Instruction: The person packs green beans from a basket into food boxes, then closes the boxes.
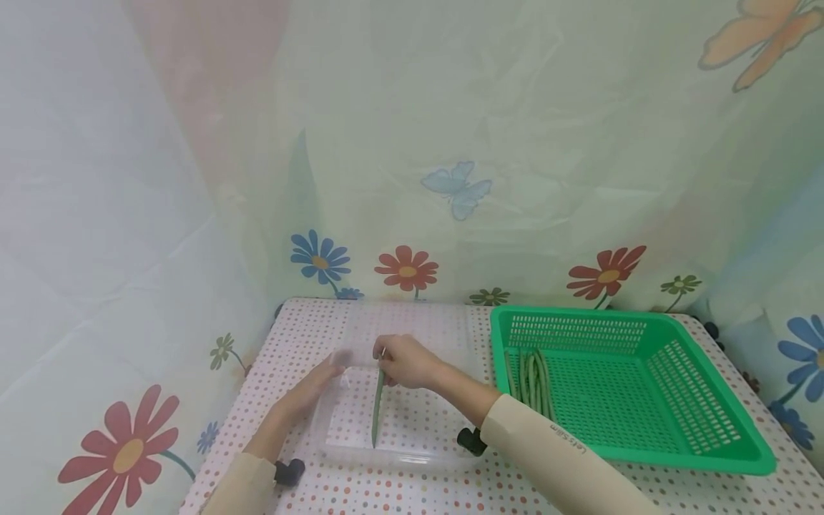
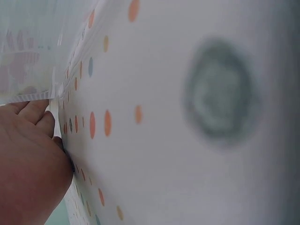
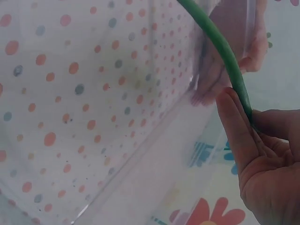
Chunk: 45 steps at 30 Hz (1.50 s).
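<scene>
A clear plastic box [image 1: 412, 458] stands on the dotted tabletop. My left hand [image 1: 320, 379] holds its left side, with fingers against the outer wall and the thumb at the rim. In the left wrist view, the fingers [image 2: 35, 112] reach the box's lower edge. My right hand [image 1: 408, 361] is over the box and pinches a long green bean [image 1: 377, 411] by one end between thumb and fingertips. The bean slants down from there, and its far end overlaps the box floor. In the right wrist view, the bean [image 3: 220, 44] curves gently away from the pinch.
To the right, a green plastic basket [image 1: 721, 458] contains several long beans [image 1: 536, 379] along its left side. Another clear plastic panel [image 1: 444, 325] extends behind the box. Dark clamps [image 1: 472, 441] sit near the front. Printed curtains [image 1: 515, 236] surround the table.
</scene>
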Tool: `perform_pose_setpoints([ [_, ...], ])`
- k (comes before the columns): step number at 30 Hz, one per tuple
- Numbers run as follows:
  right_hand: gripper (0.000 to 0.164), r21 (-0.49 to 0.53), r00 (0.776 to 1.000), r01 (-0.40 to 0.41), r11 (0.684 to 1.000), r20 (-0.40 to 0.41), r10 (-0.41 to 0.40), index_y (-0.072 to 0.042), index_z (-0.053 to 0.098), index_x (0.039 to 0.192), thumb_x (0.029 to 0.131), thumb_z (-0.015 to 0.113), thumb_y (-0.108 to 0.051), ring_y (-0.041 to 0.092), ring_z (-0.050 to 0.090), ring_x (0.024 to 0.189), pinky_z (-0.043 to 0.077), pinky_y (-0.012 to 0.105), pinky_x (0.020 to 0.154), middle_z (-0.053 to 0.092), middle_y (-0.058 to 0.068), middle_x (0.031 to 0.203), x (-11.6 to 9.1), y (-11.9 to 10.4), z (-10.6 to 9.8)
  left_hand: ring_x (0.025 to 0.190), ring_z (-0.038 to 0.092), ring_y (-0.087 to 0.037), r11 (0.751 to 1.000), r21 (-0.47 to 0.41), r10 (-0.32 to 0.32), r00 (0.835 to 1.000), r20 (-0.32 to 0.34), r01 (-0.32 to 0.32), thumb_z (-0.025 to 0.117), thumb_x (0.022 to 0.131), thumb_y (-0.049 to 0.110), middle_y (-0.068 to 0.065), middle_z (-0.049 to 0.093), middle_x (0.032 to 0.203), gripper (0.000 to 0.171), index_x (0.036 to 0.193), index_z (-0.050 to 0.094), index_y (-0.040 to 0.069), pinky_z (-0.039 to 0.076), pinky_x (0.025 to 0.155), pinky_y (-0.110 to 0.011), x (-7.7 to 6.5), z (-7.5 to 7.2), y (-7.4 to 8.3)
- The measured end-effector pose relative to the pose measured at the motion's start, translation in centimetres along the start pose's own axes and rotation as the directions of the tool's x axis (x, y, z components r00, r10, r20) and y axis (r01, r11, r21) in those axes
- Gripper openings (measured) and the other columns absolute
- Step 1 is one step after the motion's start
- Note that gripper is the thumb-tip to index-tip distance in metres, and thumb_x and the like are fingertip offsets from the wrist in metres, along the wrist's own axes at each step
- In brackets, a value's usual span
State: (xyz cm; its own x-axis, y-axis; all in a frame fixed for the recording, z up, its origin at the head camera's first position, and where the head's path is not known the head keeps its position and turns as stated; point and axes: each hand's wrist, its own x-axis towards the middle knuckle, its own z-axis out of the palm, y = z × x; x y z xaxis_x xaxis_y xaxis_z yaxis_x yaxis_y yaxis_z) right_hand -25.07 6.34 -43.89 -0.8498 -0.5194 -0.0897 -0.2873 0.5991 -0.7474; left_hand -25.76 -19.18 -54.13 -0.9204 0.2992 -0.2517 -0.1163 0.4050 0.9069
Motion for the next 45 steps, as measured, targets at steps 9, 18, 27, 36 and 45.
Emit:
perform_pose_setpoints([
  [9, 0.016, -0.062, 1.0, -0.012, 0.998, -0.004, 0.011, -0.004, 0.066, 0.117, 0.103, 0.06, -0.006, 0.017, 0.07, 0.072, 0.057, 0.023, 0.061, 0.071, 0.004, 0.084, 0.1, 0.9, 1.0, 0.163, 0.0, -0.038, 1.0, 0.008, 0.009, 1.0, -0.002, -0.009, 0.041, 0.108, 0.05, -0.01, 0.009, 0.176, 0.069, 0.168, 0.021, 0.021, 0.0, 0.129, -0.064, 0.0, 0.0, -0.1],
  [18, 0.03, -0.125, 0.996, -0.058, 0.99, 0.06, 0.065, -0.001, 0.062, 0.131, 0.101, 0.063, -0.005, 0.01, 0.065, 0.069, 0.055, 0.023, 0.063, 0.073, 0.006, 0.086, 0.1, 0.9, 1.3, 0.163, 0.0, -0.038, 1.0, 0.018, 0.003, 1.0, -0.014, -0.003, 0.042, 0.108, 0.05, -0.008, 0.009, 0.177, 0.068, 0.167, 0.022, 0.024, 0.0, 0.128, -0.066, 0.0, 0.0, -0.2],
  [27, 0.027, -0.159, 0.996, -0.05, 0.986, 0.063, 0.06, 0.001, 0.068, 0.126, 0.1, 0.066, -0.009, 0.01, 0.068, 0.077, 0.059, 0.025, 0.072, 0.075, 0.009, 0.101, -0.1, 1.2, 1.4, 0.163, 0.001, -0.035, 0.999, 0.036, 0.014, 1.0, -0.011, -0.014, 0.041, 0.107, 0.051, -0.006, 0.01, 0.177, 0.067, 0.167, 0.023, 0.026, 0.0, 0.129, -0.064, 0.1, 0.1, -0.4],
  [36, 0.025, -0.291, 0.998, 0.01, 0.957, 0.059, 0.008, -0.009, 0.071, 0.125, 0.101, 0.068, -0.019, 0.017, 0.072, 0.101, 0.062, 0.031, 0.086, 0.076, 0.006, 0.113, -1.2, 0.1, 0.3, 0.163, 0.002, -0.034, 1.0, 0.031, 0.004, 1.0, -0.02, -0.004, 0.042, 0.107, 0.053, -0.005, 0.011, 0.177, 0.067, 0.166, 0.026, 0.027, 0.0, 0.129, -0.064, -0.1, 0.1, -0.1],
  [45, 0.031, -0.327, 0.999, 0.052, 0.943, 0.013, -0.05, -0.008, 0.071, 0.127, 0.1, 0.07, -0.025, 0.023, 0.072, 0.106, 0.061, 0.04, 0.093, 0.076, 0.008, 0.115, -2.3, -0.6, -3.0, 0.163, 0.001, -0.035, 1.0, 0.019, -0.008, 1.0, -0.025, 0.008, 0.042, 0.106, 0.053, -0.005, 0.009, 0.177, 0.067, 0.167, 0.025, 0.029, 0.0, 0.128, -0.064, -0.1, 0.2, -0.1],
])
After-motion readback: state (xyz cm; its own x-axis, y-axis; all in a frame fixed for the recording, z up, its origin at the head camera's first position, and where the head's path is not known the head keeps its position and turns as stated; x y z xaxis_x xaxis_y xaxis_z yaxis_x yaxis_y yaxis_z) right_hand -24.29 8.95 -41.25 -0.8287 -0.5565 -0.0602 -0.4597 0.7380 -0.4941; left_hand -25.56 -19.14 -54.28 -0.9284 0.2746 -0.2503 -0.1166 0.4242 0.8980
